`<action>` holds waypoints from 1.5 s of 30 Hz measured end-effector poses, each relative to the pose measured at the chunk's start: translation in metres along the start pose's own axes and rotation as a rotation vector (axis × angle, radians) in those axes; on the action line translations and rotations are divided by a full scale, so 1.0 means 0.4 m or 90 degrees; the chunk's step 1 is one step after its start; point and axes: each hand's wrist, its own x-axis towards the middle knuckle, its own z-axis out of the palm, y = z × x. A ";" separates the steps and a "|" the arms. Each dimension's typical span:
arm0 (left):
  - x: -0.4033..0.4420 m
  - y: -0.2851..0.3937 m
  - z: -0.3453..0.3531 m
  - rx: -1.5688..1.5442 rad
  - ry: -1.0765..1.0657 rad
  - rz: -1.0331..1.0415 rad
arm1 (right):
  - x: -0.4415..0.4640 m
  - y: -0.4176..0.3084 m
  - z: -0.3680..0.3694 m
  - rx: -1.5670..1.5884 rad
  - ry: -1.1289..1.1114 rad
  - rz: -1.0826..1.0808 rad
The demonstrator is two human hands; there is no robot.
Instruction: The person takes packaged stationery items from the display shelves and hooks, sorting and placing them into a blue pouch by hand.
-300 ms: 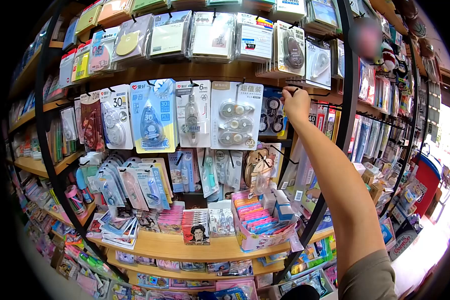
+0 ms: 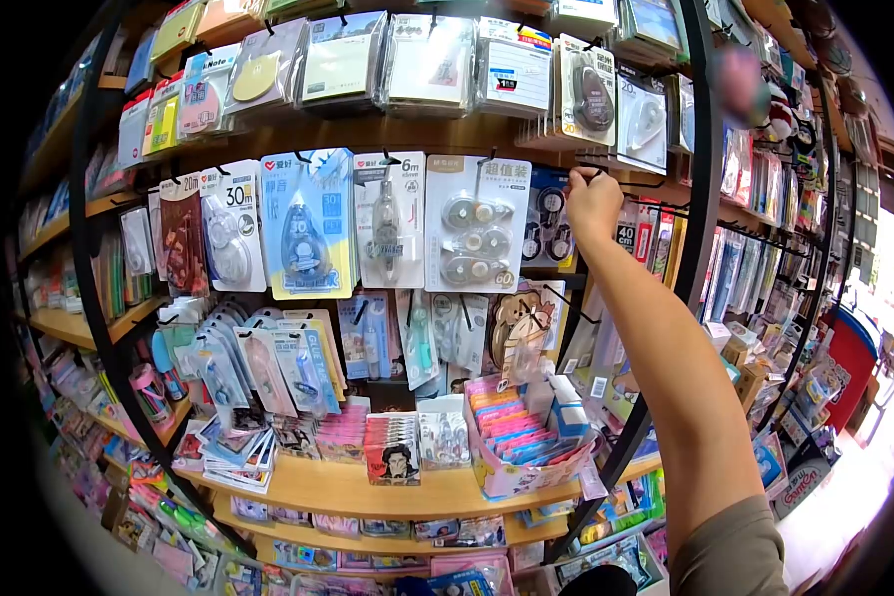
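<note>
Nearest to you is your grey-brown sleeve (image 2: 730, 551), at the lower right, and from it your bare right forearm (image 2: 670, 368) goes up and forward. Below and to the left of the forearm there is a wooden shelf (image 2: 348, 479). Near its right end stands a pink box (image 2: 497, 482), filled with colourful flat packets. At the middle of the front edge stand small packs with a black-and-white portrait (image 2: 392, 452), and towards the left end lie loose picture cards (image 2: 233, 459).

Above the shelf, packs hang on hooks. Your right hand (image 2: 594, 207) is raised at the upper right corner of a dark blue pack (image 2: 546, 236), which shows round dark tape parts. The fingers of your grip are bent, but I cannot tell whether they pinch the card, the hook or nothing. Just to the left of this pack hangs a white pack (image 2: 477, 223) with three tape dispensers, and above your hand hangs a brown tape pack (image 2: 588, 94).

Farther away, beyond a black post (image 2: 703, 129), you see more hanging goods, a red panel (image 2: 846, 363) and a bright floor (image 2: 854, 487).
</note>
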 end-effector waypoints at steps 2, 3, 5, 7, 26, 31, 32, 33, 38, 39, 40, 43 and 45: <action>-0.015 0.009 0.022 0.017 0.033 0.005 | -0.001 0.004 0.009 0.000 0.017 0.017; -0.016 0.011 0.025 0.013 0.036 0.001 | -0.003 -0.001 0.010 0.015 0.018 0.041; -0.013 0.012 0.029 0.006 0.041 -0.006 | -0.002 -0.011 0.010 0.046 0.022 0.087; -0.012 0.012 0.026 0.009 0.040 -0.008 | 0.001 -0.008 0.012 0.050 0.021 0.090; -0.023 0.021 0.033 0.022 0.021 0.006 | -0.011 -0.038 0.005 0.028 0.058 0.103; -0.028 0.023 0.048 0.018 0.010 0.013 | -0.008 -0.025 0.009 0.059 0.057 0.114; -0.030 0.023 0.050 0.021 0.014 0.021 | -0.009 -0.022 0.010 0.055 0.058 0.111; -0.030 0.022 0.049 0.024 0.018 0.020 | -0.011 -0.024 0.009 0.053 0.059 0.110; -0.052 0.033 0.079 0.040 0.060 0.024 | -0.021 -0.039 -0.001 0.036 0.061 0.092; -0.054 0.033 0.081 0.037 0.049 0.024 | -0.021 -0.038 -0.005 0.026 0.056 0.079; -0.055 0.034 0.078 0.035 0.040 0.022 | -0.020 -0.034 -0.010 0.014 0.050 0.067; -0.013 0.027 0.058 0.022 -0.030 0.034 | -0.012 -0.005 -0.019 -0.079 0.048 -0.003; 0.033 0.011 0.013 0.016 -0.067 0.041 | 0.011 0.054 -0.015 -0.023 0.043 -0.006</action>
